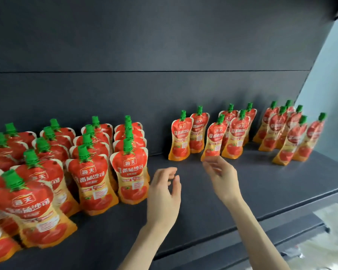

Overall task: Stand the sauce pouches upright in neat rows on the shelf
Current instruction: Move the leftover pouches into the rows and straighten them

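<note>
Near the shelf [271,184] front edge:
- left hand [164,193] over bare shelf, fingers loosely curled, holding nothing.
- right hand [220,178] a little further in, fingers spread and relaxed, holding nothing. The tips are smeared by blur, so I cannot tell if they touch anything.

Shelf is flat, matt, dark grey; looks smooth, so little grip for a pouch foot.

Left end of shelf: sauce pouches [92,182] in a packed block, upright, in tight files from the front edge to the back. Glossy red-and-orange film, waisted outline, flared foot, ribbed green caps [128,146] on top.

Mid-shelf, set back from the edge: a loose cluster of six or so. The leaning pouch [213,141] stands just beyond the right fingertips and tilts right.

Right end of shelf: a second cluster [287,143], all tilted, uneven spacing — not yet in rows.

Handling (judgement): soft film with liquid fill, so the body gives under a squeeze and the weight sits low. It looks light enough for one hand, and the film is probably slippery. Best hold is the stiff cap or neck, or both side seams — then set the foot flat.

Behind the shelf: plain dark back panel [164,45] with one horizontal seam.

Below the shelf's right end: pale crinkled plastic wrapping [329,240], blurred.
</note>
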